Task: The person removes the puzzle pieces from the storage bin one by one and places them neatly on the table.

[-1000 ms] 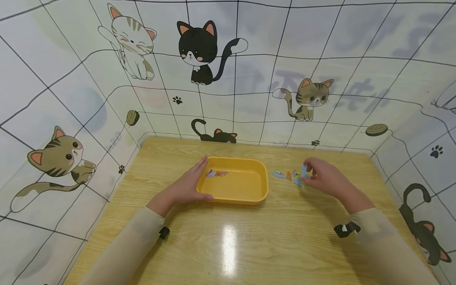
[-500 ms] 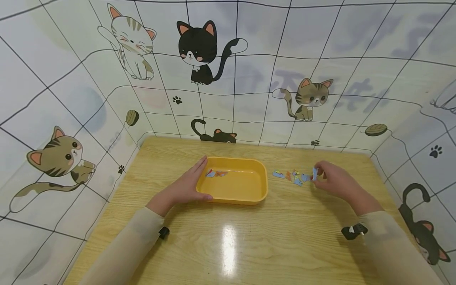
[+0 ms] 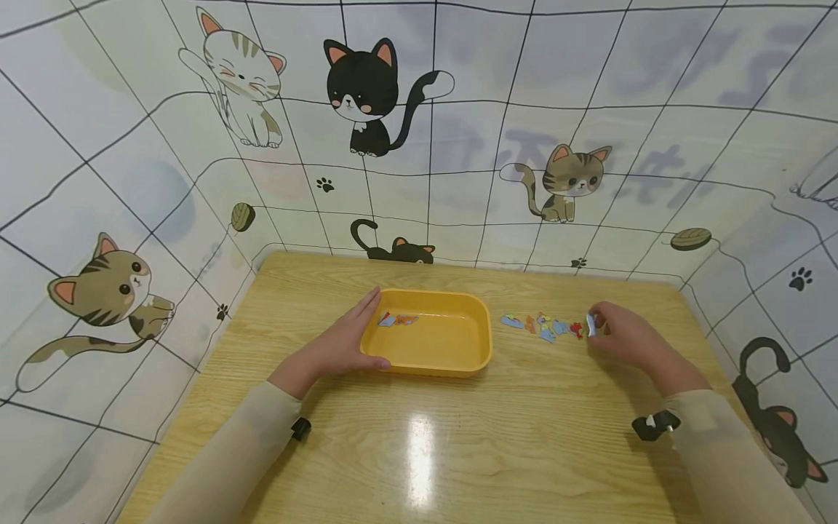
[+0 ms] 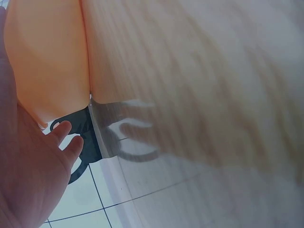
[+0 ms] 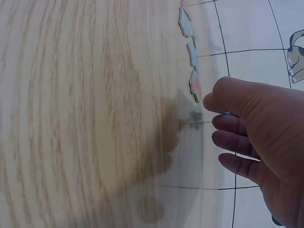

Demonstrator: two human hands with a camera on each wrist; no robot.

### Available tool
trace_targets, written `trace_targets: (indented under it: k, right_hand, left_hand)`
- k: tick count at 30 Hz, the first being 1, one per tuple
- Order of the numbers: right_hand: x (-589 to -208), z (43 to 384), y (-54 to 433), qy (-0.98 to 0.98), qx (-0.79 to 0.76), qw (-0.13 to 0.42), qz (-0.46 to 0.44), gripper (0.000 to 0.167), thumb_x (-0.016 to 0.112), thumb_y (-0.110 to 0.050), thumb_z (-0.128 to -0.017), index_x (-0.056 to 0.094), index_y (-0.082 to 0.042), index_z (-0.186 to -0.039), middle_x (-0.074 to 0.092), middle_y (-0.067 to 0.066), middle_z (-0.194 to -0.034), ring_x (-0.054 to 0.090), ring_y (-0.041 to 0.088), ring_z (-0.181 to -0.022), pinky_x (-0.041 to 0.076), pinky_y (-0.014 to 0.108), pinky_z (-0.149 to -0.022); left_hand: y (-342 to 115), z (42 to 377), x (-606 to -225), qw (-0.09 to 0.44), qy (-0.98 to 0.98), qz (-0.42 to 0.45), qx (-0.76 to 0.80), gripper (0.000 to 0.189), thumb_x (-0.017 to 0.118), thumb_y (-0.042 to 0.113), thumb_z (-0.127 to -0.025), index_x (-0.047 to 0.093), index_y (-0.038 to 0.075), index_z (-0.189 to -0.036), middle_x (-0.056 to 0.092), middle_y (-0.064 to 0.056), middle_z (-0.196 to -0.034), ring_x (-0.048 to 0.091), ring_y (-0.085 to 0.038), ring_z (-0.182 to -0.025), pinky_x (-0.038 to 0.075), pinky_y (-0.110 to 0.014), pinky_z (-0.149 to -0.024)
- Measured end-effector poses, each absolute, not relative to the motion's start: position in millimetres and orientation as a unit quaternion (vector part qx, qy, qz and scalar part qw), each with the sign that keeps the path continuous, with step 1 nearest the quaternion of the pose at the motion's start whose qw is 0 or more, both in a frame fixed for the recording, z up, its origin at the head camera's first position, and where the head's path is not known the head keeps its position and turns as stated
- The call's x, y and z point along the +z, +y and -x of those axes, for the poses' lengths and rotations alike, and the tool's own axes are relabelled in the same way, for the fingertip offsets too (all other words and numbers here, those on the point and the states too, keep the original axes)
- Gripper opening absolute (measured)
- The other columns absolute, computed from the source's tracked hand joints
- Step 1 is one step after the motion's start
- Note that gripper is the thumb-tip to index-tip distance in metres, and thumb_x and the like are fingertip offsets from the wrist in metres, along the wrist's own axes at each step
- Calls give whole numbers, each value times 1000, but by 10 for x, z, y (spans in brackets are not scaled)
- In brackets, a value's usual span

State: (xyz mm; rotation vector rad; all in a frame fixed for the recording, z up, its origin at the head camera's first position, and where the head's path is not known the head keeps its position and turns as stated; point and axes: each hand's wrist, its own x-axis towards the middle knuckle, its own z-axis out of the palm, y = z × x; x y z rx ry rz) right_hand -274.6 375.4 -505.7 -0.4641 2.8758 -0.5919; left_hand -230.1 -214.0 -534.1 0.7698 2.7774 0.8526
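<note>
My left hand holds the left end of a shallow yellow plastic tray, its thumb over the near rim. The tray's outer wall fills the upper left of the left wrist view. On its floor lie a few small puzzle pieces. To the tray's right, a row of colourful puzzle pieces lies on the table. At that row's right end, my right hand pinches a light-blue puzzle piece, tilted on edge. A red piece lies just left of it. The right wrist view mostly hides the pinched piece behind the fingers.
The wooden table has its back edge against a wall covered in cat drawings. Light reflects off the tabletop in front of the tray.
My right hand has moved right and slightly nearer with the light-blue puzzle piece, uncovering the red piece and a blue one. My left hand and the tray have stayed put.
</note>
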Motion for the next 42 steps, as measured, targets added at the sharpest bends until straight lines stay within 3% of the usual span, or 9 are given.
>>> trace_targets:
  k: [6, 16, 26, 37, 42]
  right_hand:
    - [-5142, 2769, 3822, 964, -199, 87, 152, 49, 83, -9, -92, 60, 11, -130, 72, 22, -109, 66, 29, -90, 56, 48, -77]
    - [-5222, 2787, 3881, 955, -240, 113, 134, 52, 81, -11, -98, 58, 13, -137, 73, 18, -108, 69, 35, -101, 59, 55, -88]
    - [-5193, 2821, 3919, 948, -254, 134, 135, 51, 82, -14, -100, 60, 12, -138, 70, 12, -107, 64, 27, -99, 56, 45, -86]
    - [-5171, 2814, 3933, 937, -280, 149, 146, 55, 80, -14, -103, 58, 14, -144, 67, 7, -106, 60, 22, -98, 52, 30, -81]
    - [-5163, 2802, 3932, 937, -281, 145, 146, 58, 82, -16, -102, 57, 14, -145, 68, 7, -104, 62, 22, -97, 53, 31, -81]
  left_hand:
    - [-2136, 2292, -5340, 66, 923, -255, 282, 145, 86, 78, -81, 2, 12, -179, -1, -5, -187, 13, -33, -170, 24, -56, -133]
    - [-2139, 2286, -5338, 67, 922, -251, 285, 145, 85, 78, -81, 1, 14, -179, -2, -1, -187, 11, -31, -170, 24, -56, -133]
    - [-2131, 2283, -5321, 70, 922, -251, 285, 145, 86, 77, -81, 0, 14, -179, -1, -5, -187, 11, -31, -170, 24, -56, -133]
    - [-2146, 2291, -5335, 71, 922, -250, 286, 145, 85, 79, -81, -1, 16, -179, -3, 0, -187, 10, -29, -170, 23, -52, -134]
    - [-2148, 2289, -5341, 70, 921, -253, 287, 144, 85, 79, -82, -1, 15, -179, -5, 1, -187, 9, -30, -171, 22, -53, -134]
